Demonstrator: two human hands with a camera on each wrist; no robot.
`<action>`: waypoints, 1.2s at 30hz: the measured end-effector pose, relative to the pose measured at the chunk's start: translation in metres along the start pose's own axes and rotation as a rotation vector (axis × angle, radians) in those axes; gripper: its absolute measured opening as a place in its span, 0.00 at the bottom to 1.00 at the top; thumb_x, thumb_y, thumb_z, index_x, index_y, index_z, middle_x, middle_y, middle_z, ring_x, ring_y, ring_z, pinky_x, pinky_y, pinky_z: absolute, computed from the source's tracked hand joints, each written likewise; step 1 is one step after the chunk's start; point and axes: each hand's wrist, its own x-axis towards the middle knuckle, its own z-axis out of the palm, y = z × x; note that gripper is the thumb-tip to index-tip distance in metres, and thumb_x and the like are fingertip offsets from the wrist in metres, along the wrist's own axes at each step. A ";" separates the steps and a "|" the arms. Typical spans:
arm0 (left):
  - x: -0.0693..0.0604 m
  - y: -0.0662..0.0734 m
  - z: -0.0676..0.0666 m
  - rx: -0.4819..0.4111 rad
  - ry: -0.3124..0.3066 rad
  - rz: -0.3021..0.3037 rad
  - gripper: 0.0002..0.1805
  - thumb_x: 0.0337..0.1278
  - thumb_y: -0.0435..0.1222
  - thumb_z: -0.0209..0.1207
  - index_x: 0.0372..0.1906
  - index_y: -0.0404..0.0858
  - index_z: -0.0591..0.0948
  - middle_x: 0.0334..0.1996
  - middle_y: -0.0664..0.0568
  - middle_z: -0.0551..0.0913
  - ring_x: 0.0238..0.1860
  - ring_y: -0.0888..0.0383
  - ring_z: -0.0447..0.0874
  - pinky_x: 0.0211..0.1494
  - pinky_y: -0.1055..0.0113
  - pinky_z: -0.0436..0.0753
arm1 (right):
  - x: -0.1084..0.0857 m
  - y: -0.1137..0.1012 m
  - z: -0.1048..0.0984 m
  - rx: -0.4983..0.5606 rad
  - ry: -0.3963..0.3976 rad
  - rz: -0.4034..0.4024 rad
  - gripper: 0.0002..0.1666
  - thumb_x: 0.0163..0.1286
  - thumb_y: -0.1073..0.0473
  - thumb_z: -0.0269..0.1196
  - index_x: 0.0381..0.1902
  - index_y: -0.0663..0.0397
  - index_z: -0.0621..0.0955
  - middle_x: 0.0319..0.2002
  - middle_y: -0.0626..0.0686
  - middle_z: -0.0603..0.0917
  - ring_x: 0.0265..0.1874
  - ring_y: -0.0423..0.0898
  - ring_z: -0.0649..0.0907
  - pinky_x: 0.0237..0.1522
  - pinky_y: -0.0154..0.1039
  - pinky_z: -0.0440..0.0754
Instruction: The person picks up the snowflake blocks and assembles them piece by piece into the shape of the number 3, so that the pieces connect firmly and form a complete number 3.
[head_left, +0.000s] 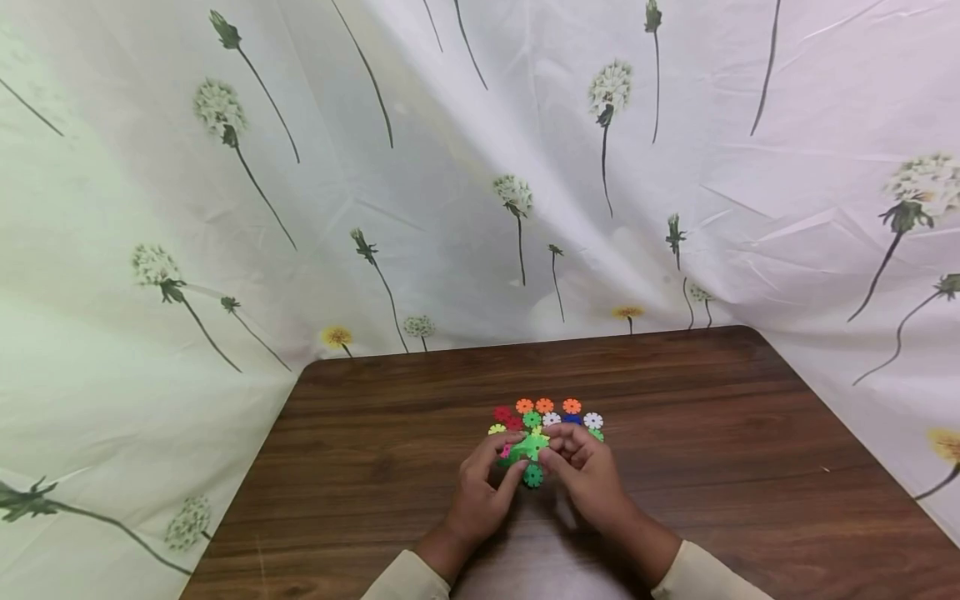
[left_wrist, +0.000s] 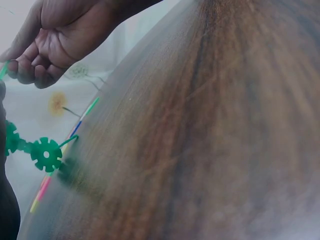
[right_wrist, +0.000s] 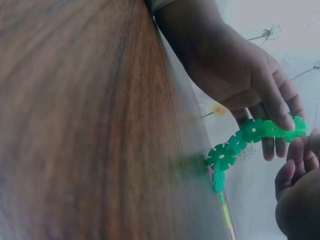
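Head view: pinching green chain [head_left: 536,448] with fingers of left hand [head_left: 478,496] and right hand [head_left: 591,479]; best align squarely, then press gently.

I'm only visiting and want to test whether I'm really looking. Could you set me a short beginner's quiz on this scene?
1. Which colour is the held chain? A: blue; B: green; C: white.
2. True or false: only one of the person's hands has a grip on it.
3. How many orange discs show on the table?

Key:
1. B.
2. False: the left grip and right grip both hold it.
3. Three.
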 end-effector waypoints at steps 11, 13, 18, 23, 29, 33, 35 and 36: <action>-0.002 0.000 -0.001 0.092 -0.017 -0.019 0.28 0.69 0.32 0.72 0.72 0.42 0.81 0.58 0.46 0.90 0.60 0.52 0.87 0.64 0.55 0.84 | -0.001 -0.002 0.003 0.062 -0.011 0.053 0.09 0.77 0.69 0.68 0.46 0.73 0.80 0.35 0.56 0.89 0.34 0.43 0.91 0.41 0.42 0.92; -0.002 -0.001 -0.001 0.101 -0.009 -0.017 0.26 0.69 0.32 0.71 0.70 0.42 0.82 0.57 0.48 0.90 0.59 0.53 0.87 0.62 0.56 0.84 | -0.001 -0.003 0.003 0.064 -0.022 0.047 0.07 0.78 0.69 0.67 0.47 0.71 0.82 0.36 0.58 0.90 0.35 0.44 0.91 0.42 0.41 0.92; -0.001 0.002 0.000 0.111 0.018 -0.067 0.21 0.72 0.31 0.68 0.67 0.42 0.84 0.55 0.54 0.91 0.57 0.55 0.87 0.58 0.58 0.80 | -0.001 -0.002 0.002 0.062 -0.030 0.025 0.10 0.81 0.68 0.64 0.51 0.74 0.82 0.38 0.69 0.89 0.38 0.47 0.92 0.45 0.41 0.93; 0.000 0.007 0.000 0.126 0.041 -0.152 0.21 0.76 0.33 0.65 0.68 0.49 0.82 0.58 0.57 0.89 0.58 0.57 0.86 0.61 0.57 0.75 | 0.003 0.000 -0.002 0.035 0.035 0.051 0.10 0.81 0.67 0.65 0.51 0.73 0.83 0.39 0.62 0.91 0.38 0.46 0.92 0.45 0.39 0.92; 0.000 0.008 0.000 0.121 0.031 -0.197 0.19 0.80 0.34 0.61 0.69 0.48 0.81 0.55 0.57 0.87 0.58 0.58 0.86 0.61 0.58 0.74 | 0.008 0.005 -0.011 -0.011 0.126 0.098 0.09 0.79 0.67 0.66 0.48 0.71 0.85 0.37 0.48 0.91 0.36 0.41 0.89 0.42 0.39 0.90; 0.001 0.005 0.000 0.085 0.010 -0.202 0.18 0.82 0.33 0.58 0.69 0.45 0.79 0.54 0.56 0.85 0.55 0.61 0.84 0.61 0.62 0.81 | 0.011 0.008 -0.015 -0.012 0.154 0.127 0.10 0.78 0.67 0.68 0.48 0.72 0.85 0.39 0.55 0.91 0.39 0.44 0.89 0.44 0.37 0.89; 0.000 0.004 0.000 0.059 0.002 -0.199 0.18 0.83 0.32 0.56 0.70 0.44 0.78 0.54 0.55 0.85 0.54 0.62 0.83 0.61 0.62 0.83 | 0.012 0.010 -0.016 -0.014 0.163 0.148 0.10 0.78 0.67 0.68 0.48 0.72 0.85 0.41 0.61 0.91 0.40 0.45 0.89 0.44 0.36 0.88; 0.000 0.003 0.000 0.048 -0.001 -0.195 0.18 0.83 0.31 0.56 0.70 0.43 0.77 0.53 0.54 0.84 0.54 0.62 0.83 0.61 0.62 0.84 | 0.013 0.011 -0.017 -0.020 0.167 0.161 0.10 0.78 0.67 0.68 0.49 0.72 0.85 0.41 0.61 0.91 0.40 0.45 0.89 0.42 0.35 0.88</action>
